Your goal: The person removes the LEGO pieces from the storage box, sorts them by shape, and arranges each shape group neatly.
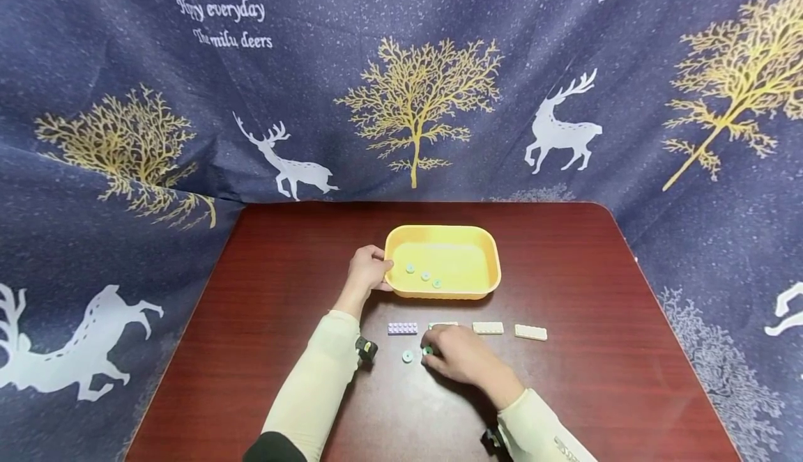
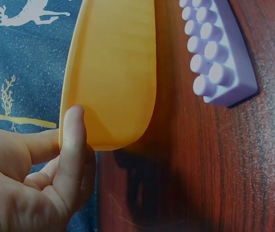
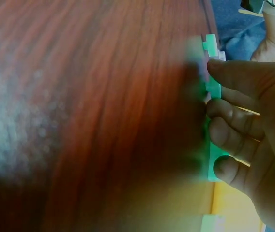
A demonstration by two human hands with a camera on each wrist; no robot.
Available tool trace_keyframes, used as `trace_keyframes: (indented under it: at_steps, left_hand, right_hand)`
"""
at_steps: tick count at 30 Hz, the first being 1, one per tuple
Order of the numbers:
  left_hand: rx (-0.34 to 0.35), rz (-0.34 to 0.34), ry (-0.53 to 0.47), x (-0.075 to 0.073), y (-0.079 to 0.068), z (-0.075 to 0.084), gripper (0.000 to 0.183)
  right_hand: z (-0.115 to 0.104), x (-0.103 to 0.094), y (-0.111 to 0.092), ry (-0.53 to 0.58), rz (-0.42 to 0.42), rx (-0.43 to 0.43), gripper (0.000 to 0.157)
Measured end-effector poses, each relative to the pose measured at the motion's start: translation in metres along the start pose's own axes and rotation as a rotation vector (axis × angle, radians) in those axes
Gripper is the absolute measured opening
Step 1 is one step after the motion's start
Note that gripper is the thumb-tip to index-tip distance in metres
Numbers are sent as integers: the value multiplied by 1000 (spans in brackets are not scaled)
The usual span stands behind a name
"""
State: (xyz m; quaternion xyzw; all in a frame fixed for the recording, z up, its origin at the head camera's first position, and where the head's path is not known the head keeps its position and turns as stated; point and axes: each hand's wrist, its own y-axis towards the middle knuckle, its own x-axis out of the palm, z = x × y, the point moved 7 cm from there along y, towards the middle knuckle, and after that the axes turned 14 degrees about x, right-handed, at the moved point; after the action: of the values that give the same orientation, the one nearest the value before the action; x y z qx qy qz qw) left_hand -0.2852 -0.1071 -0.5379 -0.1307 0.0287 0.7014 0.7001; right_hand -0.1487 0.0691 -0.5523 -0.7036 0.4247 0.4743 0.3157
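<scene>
My left hand (image 1: pixel 369 268) grips the left end of a yellow plastic basin (image 1: pixel 442 295), its thumb over the rim and fingers outside, as the left wrist view also shows. Inside the basin lie several small pale green round pieces (image 1: pixel 425 276). My right hand (image 1: pixel 463 355) is low over the table, thumb and forefinger pinching a small green round piece (image 1: pixel 427 351). Another round piece (image 1: pixel 408 356) lies just left of it. Beyond the right fingers is a green studded brick (image 3: pixel 217 166), mostly hidden by that hand in the head view.
A purple studded brick (image 1: pixel 402 328) stands left in a row in front of the basin. Two cream bricks, a nearer one (image 1: pixel 488 327) and a farther one (image 1: pixel 530 332), continue it to the right. A patterned blue cloth (image 1: pixel 414 23) hangs behind the dark red table (image 1: pixel 301 239).
</scene>
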Motion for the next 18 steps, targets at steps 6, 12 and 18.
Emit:
trace_keyframes:
  at_steps: [6, 12, 18]
  left_hand:
    - [3, -8, -2, 0, 1, 0, 25]
    - [4, -9, -8, 0, 0, 0, 22]
    - [3, -3, 1, 0, 0, 0, 24]
  right_hand:
    - [1, 0, -1, 2, -11, 4, 19]
    - [1, -1, -4, 23, -29, 15, 21]
    - [2, -3, -5, 29, -22, 12, 23]
